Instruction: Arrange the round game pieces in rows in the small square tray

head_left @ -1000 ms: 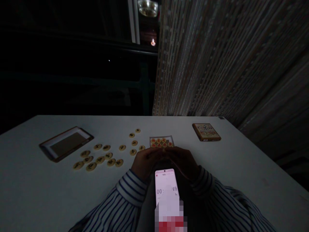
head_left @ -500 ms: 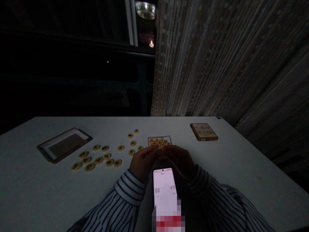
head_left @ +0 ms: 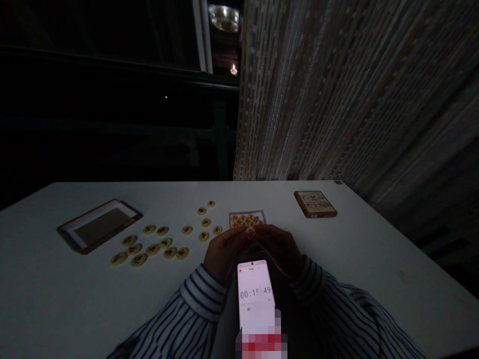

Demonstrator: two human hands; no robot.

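My left hand (head_left: 223, 251) and my right hand (head_left: 281, 248) meet at the front of a small shallow tray (head_left: 264, 215). Between their fingertips is a round Chinese chess piece (head_left: 250, 232) with a red character; both hands appear closed on it. Several more red-marked pieces (head_left: 243, 218) lie in rows in the tray, the nearer ones partly covered by my fingers. Left of my left hand, several black-marked Chinese chess pieces (head_left: 152, 249) lie scattered on the white table (head_left: 75, 304).
A lit phone (head_left: 255, 279) showing a timer lies below my hands. An open box part with a brown rim (head_left: 137, 217) rests at the left. At the back right is a flat printed box (head_left: 315, 203). Strand curtains (head_left: 284, 99) hang behind the table.
The piece between my fingertips has shifted very slightly, and my left hand has moved a little to the right. The scattered pieces and boxes stay in place.
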